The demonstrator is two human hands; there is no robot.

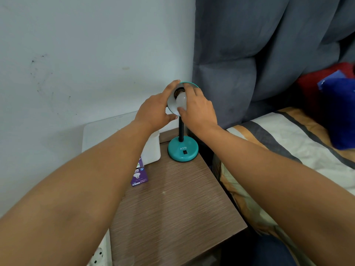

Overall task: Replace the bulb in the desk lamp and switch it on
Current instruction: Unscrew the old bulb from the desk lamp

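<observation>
A: What has hold of what?

B: The right hand (197,108) has its thumb and fingers closed around the white bulb (181,101), which sits inside the lamp shade (171,104), just in front of the dark socket (178,92). Whether the bulb's base is seated in the socket cannot be told.

A: And the other hand?

B: The left hand (153,110) cups the shade's left rim, fingers curled over the top edge, thumb below. It grips the shade only.

A: Where is all that in the frame?

B: Just above centre. The shade tips toward the camera on a black neck (181,131) that rises from a teal base (182,150), marked ATN, with a black switch (184,152) on it.

A: What does the base stand on?

B: The far right corner of a brown wood-grain nightstand (172,208).

A: Any containers?

B: A white tub (152,150) stands left of the base, partly behind the left forearm; its contents are hidden. Nearer the camera lies a purple bulb box (139,176), partly under that arm; I cannot tell whether anything is in it.

A: Beyond the nightstand?

B: A grey padded headboard (269,54) at upper right, and a striped bedsheet (288,146) at right.
</observation>
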